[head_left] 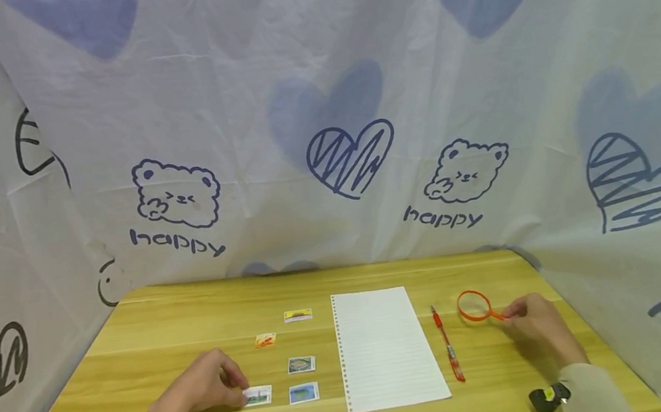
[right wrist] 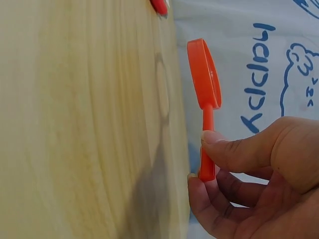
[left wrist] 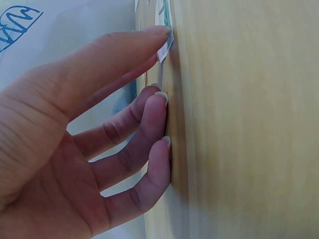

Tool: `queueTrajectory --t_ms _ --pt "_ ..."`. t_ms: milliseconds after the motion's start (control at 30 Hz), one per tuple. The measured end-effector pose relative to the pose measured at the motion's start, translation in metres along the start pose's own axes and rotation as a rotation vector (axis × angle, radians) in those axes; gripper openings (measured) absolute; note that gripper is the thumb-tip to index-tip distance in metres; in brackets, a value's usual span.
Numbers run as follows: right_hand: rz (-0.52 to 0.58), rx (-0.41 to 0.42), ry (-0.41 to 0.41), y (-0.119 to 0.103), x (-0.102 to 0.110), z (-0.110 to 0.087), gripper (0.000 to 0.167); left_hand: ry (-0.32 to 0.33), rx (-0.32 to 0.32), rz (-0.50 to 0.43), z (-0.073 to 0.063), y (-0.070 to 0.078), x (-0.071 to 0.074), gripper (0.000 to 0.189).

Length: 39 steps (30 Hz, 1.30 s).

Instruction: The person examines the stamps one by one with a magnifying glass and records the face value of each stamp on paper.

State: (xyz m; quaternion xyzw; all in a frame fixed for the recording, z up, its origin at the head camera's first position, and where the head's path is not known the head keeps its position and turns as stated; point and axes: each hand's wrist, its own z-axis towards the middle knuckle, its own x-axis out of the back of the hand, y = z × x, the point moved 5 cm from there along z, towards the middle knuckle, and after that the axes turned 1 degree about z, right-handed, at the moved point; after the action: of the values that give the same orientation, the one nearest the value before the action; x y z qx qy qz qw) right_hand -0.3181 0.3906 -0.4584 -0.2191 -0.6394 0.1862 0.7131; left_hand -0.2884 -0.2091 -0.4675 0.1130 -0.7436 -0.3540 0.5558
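My left hand (head_left: 207,386) pinches the left end of a small postage stamp (head_left: 258,396) with a green and white picture. In the left wrist view the thumb and forefinger of that hand (left wrist: 114,114) meet at the stamp's corner (left wrist: 166,47), while the other fingertips touch the tabletop. My right hand (head_left: 540,325) holds a red-orange magnifying glass (head_left: 476,318) by the end of its handle. Seen from the right wrist, the magnifying glass (right wrist: 199,74) is raised off the table, its shadow on the wood; thumb and fingers of the right hand (right wrist: 259,174) pinch its handle.
Several other stamps lie near the left hand: a blue one (head_left: 304,393), a dark greenish one (head_left: 301,364), an orange one (head_left: 265,340) and a yellow one (head_left: 297,316). A lined sheet of paper (head_left: 386,349) and a red pen (head_left: 447,342) lie between the hands. Printed cloth (head_left: 273,240) hangs behind the wooden table (head_left: 196,316).
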Motion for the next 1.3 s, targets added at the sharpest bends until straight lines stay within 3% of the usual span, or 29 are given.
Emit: queueTrajectory --t_ms 367,1300 --pt "0.026 -0.068 -0.012 0.015 0.005 -0.001 0.013 0.006 -0.011 0.002 0.000 0.000 0.000 0.015" --pt "0.035 -0.080 -0.019 0.038 0.009 -0.003 0.017 0.013 -0.019 0.003 0.000 0.000 -0.001 0.015"
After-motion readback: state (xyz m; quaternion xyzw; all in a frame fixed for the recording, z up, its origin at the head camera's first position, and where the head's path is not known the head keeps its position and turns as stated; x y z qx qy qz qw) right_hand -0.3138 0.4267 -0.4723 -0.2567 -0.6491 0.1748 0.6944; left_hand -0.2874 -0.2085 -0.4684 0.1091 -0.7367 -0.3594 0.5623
